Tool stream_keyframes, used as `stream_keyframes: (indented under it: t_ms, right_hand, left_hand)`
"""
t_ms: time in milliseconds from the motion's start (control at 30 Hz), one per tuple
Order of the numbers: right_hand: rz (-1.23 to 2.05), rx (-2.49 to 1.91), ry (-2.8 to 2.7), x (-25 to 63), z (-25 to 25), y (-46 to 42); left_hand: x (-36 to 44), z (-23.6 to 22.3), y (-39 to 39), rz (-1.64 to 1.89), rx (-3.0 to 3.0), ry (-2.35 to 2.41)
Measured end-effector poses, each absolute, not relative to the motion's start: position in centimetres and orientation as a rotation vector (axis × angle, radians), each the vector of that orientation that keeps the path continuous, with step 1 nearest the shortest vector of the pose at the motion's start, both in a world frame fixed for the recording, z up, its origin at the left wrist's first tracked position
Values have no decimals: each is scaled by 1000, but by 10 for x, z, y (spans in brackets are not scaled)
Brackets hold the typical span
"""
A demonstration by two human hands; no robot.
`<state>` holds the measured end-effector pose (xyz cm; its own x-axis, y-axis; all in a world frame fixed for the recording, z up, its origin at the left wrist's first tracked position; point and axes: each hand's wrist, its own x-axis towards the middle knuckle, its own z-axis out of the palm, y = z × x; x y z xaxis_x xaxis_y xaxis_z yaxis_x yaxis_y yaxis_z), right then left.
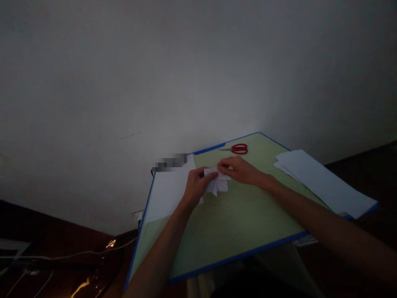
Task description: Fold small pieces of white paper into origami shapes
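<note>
- Mid-frame, the left hand (195, 184) holds a small folded paper (221, 185) between thumb and fingers; flaps fan out below the grip.
- The right hand (238, 169) has thumb and fingertips drawn together at its upper right edge, seemingly pinching it.
- The step in hand looks like shaping or adjusting a fold — fine fingertip work, held just above the surface.
- The next move, I'd judge, calls for a steady left grip and a light right pinch, so that no flap gets crumpled.
- The pale green table (235, 223), blue-edged, fills the lower centre. Red-handled scissors (233, 150) lie near its far edge; a white sheet (167, 194) lies left, loose white papers (325, 182) right.
- A blurred-out object sits at the far left corner.
- It's a dim room — bare grey wall (198, 74) above, dark floor and a pale cable (93, 252) lower left.
</note>
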<state>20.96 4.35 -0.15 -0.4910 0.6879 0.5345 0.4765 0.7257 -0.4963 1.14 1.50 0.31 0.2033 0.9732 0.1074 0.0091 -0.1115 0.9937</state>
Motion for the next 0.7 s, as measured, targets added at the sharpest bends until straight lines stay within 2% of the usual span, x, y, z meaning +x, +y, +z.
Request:
stream_keyframes:
  t_ms: [333, 700]
  right_hand:
    - [757, -892, -1992, 210, 2, 43]
    - [774, -880, -1950, 209, 2, 42]
  left_hand:
    - [13, 0, 16, 1099, 1448, 1073]
    - [13, 0, 16, 1128, 1458, 1040]
